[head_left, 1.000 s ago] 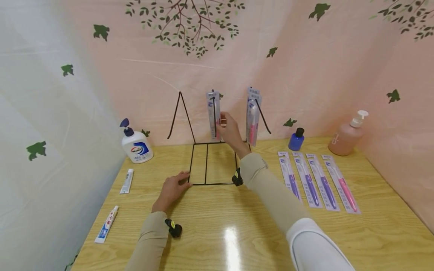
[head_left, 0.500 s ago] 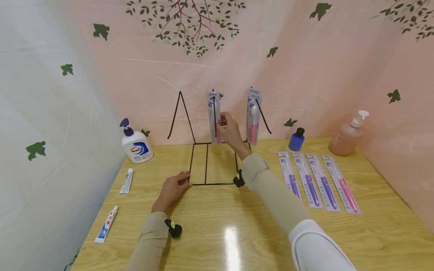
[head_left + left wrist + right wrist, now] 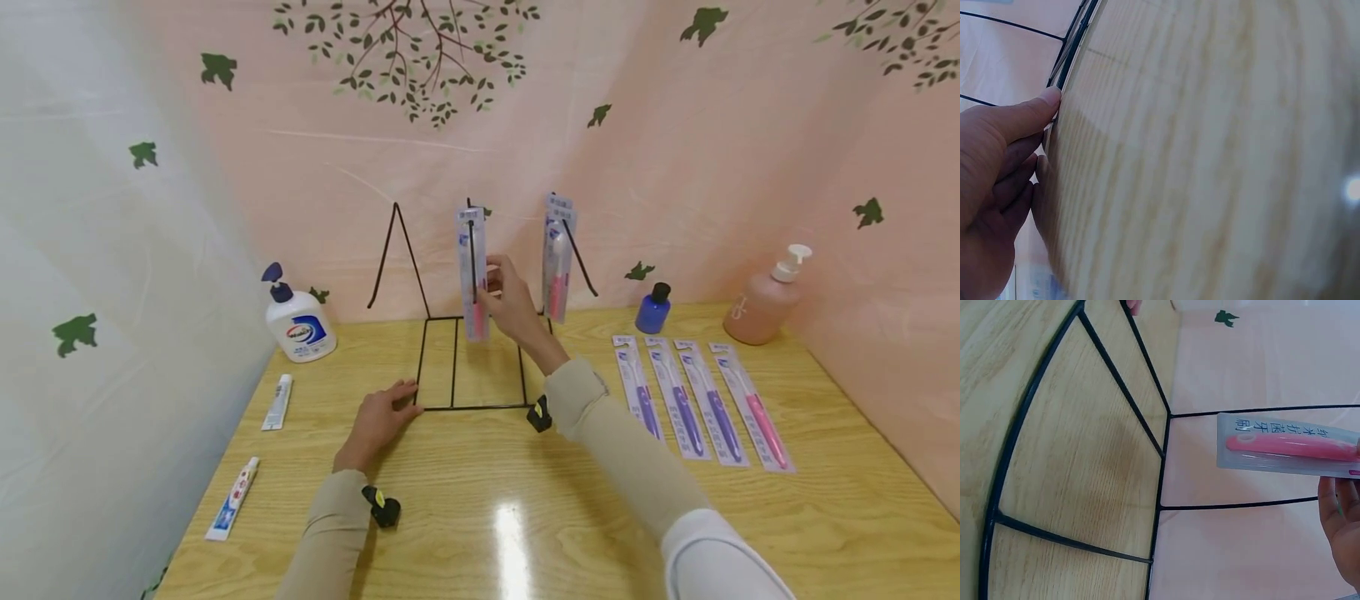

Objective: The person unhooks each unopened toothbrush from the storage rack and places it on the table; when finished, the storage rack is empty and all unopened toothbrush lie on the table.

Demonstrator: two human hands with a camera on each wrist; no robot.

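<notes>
Pink toothbrush pack (image 3: 473, 275) sits pinched in my right hand's (image 3: 512, 304) fingers (image 3: 1337, 509), long axis upright, hanging on the wire rack's (image 3: 471, 367) middle hook. My left hand (image 3: 379, 421), fingers flat, presses the rack's near corner to the counter (image 3: 480, 500).

Bright, even light; glare on table (image 3: 510, 533); fisheye edges.

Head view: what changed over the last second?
The right hand slid slightly down the hanging toothpaste-brush pack, its fingers still pinching it on the middle hook of the wire rack; the forearm and wrist drew back toward the person. The left hand still presses the rack's front left corner. The second hung pack, the four packs on the table and the bottles have not moved.
</notes>
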